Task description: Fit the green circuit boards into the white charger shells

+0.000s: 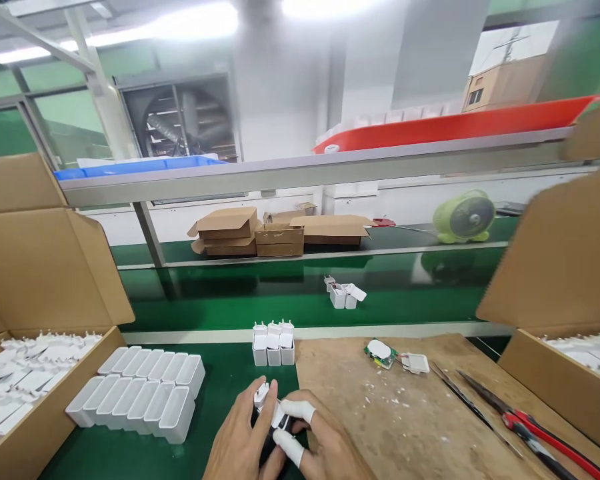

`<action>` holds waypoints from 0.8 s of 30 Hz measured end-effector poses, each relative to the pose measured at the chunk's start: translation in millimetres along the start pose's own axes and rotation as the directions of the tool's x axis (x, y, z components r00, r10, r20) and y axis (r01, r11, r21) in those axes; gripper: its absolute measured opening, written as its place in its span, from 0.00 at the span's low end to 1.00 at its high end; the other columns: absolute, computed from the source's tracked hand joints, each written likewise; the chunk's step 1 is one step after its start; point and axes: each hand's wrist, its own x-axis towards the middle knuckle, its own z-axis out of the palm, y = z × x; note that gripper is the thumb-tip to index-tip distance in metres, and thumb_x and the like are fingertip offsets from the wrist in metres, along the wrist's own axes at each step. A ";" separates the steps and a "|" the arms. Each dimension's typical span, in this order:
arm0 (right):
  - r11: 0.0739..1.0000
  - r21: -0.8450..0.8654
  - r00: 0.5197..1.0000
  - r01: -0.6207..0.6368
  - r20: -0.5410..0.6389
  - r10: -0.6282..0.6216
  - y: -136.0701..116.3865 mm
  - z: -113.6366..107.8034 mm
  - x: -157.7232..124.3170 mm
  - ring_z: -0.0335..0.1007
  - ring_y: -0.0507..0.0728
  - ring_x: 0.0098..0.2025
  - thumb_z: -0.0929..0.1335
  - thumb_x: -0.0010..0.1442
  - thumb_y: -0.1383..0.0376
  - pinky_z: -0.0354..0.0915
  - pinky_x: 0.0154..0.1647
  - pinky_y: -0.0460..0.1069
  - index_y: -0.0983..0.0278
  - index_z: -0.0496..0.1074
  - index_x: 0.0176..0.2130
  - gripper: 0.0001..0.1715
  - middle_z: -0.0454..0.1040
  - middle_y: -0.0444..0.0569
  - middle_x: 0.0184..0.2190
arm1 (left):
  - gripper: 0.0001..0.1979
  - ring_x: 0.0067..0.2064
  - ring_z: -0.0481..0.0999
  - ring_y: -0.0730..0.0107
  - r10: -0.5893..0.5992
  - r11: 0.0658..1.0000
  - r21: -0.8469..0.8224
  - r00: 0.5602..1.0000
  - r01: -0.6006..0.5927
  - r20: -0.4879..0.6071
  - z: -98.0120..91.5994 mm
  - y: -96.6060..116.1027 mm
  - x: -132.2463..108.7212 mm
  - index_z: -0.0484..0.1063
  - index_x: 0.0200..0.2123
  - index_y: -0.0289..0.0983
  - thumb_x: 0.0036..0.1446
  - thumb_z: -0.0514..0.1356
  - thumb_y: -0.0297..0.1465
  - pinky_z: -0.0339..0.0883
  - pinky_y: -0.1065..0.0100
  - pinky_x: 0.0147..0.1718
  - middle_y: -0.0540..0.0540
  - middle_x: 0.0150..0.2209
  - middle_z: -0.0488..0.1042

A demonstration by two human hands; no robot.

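At the bottom centre, my left hand (244,433) has its fingers closed round a small white charger plug (261,395). My right hand (325,437), with white covers on the thumb and a finger, pinches the same piece from the right. A dark part shows between the hands; fingers hide most of it, so I cannot tell what it is. Just beyond stand several white charger housings (273,350) in a tight group, plug pieces on top. To the left, two rows of open white cases (130,400) stand on the green surface.
Left, a cardboard box (87,377) holds white parts; another box (545,373) stands right. On the brown board (380,427) lie a circuit board (380,353), tweezers (473,407) and red-handled pliers (525,427). More chargers (344,295) sit on the green belt (220,303). A shelf (280,175) crosses above.
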 end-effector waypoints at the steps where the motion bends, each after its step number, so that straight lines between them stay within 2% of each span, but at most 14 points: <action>1: 1.000 -0.001 1.000 0.002 0.008 -0.002 -0.6 -0.6 0.6 0.77 0.55 0.44 0.66 0.70 0.64 0.76 0.50 0.51 0.58 0.72 0.52 0.11 0.76 0.50 0.51 | 0.42 0.65 0.75 0.40 -0.009 1.000 0.017 1.000 0.008 0.006 1.2 0.5 -0.3 0.48 0.79 0.44 0.68 0.62 0.28 0.81 0.49 0.54 0.27 0.68 0.68; 3: 1.000 -0.013 1.000 0.014 0.023 -0.014 -1.5 -2.0 1.3 0.78 0.55 0.43 0.67 0.69 0.64 0.76 0.50 0.51 0.59 0.73 0.50 0.10 0.75 0.52 0.52 | 0.43 0.64 0.76 0.41 -0.028 0.999 0.022 1.000 0.028 0.011 4.0 0.5 -0.8 0.45 0.79 0.44 0.67 0.60 0.25 0.83 0.51 0.51 0.27 0.66 0.69; 6: 0.999 -0.018 0.999 0.029 0.030 -0.028 -0.9 -1.9 0.8 0.78 0.56 0.45 0.67 0.67 0.66 0.76 0.51 0.52 0.59 0.73 0.53 0.15 0.76 0.52 0.51 | 0.41 0.66 0.74 0.44 -0.014 0.999 -0.037 1.000 0.014 -0.013 8.6 -1.7 -0.9 0.46 0.79 0.46 0.68 0.57 0.23 0.80 0.50 0.56 0.29 0.67 0.68; 9: 0.996 0.007 0.996 -0.091 0.001 0.091 2.0 2.4 -0.9 0.79 0.58 0.45 0.68 0.64 0.65 0.77 0.53 0.54 0.57 0.70 0.58 0.23 0.79 0.50 0.48 | 0.40 0.70 0.69 0.43 0.016 0.997 -0.072 1.000 -0.017 -0.021 13.4 -3.7 -1.6 0.47 0.79 0.47 0.68 0.56 0.21 0.76 0.46 0.61 0.30 0.72 0.63; 11: 0.984 0.041 0.985 -0.172 -0.016 0.173 2.4 5.1 -1.6 0.80 0.60 0.46 0.69 0.64 0.63 0.77 0.53 0.56 0.58 0.70 0.58 0.23 0.80 0.51 0.48 | 0.41 0.71 0.68 0.42 -0.002 0.999 -0.053 1.000 0.003 0.013 16.0 -4.4 -3.2 0.49 0.78 0.47 0.67 0.54 0.19 0.77 0.47 0.60 0.31 0.74 0.61; 13: 0.979 0.062 0.980 -0.196 -0.005 0.197 0.2 5.2 -1.5 0.81 0.61 0.47 0.69 0.64 0.61 0.77 0.54 0.58 0.58 0.71 0.57 0.22 0.80 0.52 0.49 | 0.41 0.70 0.71 0.43 -0.016 0.999 -0.032 0.999 0.018 0.045 16.7 -5.9 -4.7 0.51 0.78 0.47 0.65 0.54 0.17 0.78 0.50 0.59 0.30 0.72 0.65; 16: 0.979 0.051 0.981 -0.195 0.020 0.194 -5.3 1.2 -0.6 0.80 0.62 0.48 0.68 0.66 0.60 0.76 0.55 0.59 0.60 0.72 0.56 0.20 0.80 0.54 0.50 | 0.39 0.69 0.73 0.47 0.008 0.999 -0.045 0.998 -0.005 0.067 9.7 -12.8 -2.1 0.60 0.75 0.45 0.64 0.54 0.16 0.76 0.54 0.61 0.30 0.68 0.70; 18: 0.980 -0.006 0.980 -0.197 0.038 0.197 -8.1 -1.9 -0.5 0.80 0.62 0.49 0.67 0.66 0.62 0.77 0.55 0.58 0.61 0.72 0.57 0.20 0.80 0.55 0.49 | 0.34 0.69 0.73 0.48 0.024 0.997 -0.069 0.995 -0.017 0.097 -2.1 -21.6 5.7 0.65 0.72 0.44 0.65 0.58 0.20 0.74 0.54 0.63 0.31 0.68 0.71; 21: 0.974 -0.151 0.982 -0.167 0.060 0.178 -10.4 -5.3 -2.0 0.79 0.62 0.50 0.66 0.65 0.67 0.76 0.56 0.58 0.62 0.71 0.59 0.23 0.78 0.55 0.49 | 0.28 0.69 0.73 0.49 -0.069 0.994 -0.073 0.983 0.082 0.171 -24.8 -39.8 26.0 0.69 0.70 0.45 0.68 0.59 0.26 0.72 0.51 0.65 0.35 0.68 0.70; 24: 0.957 -0.258 0.983 -0.132 0.093 0.161 -13.3 -9.2 -4.1 0.79 0.63 0.51 0.65 0.67 0.68 0.76 0.57 0.59 0.60 0.70 0.59 0.22 0.78 0.54 0.51 | 0.28 0.71 0.70 0.48 -0.285 0.954 -0.011 0.919 0.300 0.273 -38.2 -60.3 50.5 0.73 0.66 0.44 0.66 0.55 0.23 0.67 0.45 0.68 0.36 0.70 0.66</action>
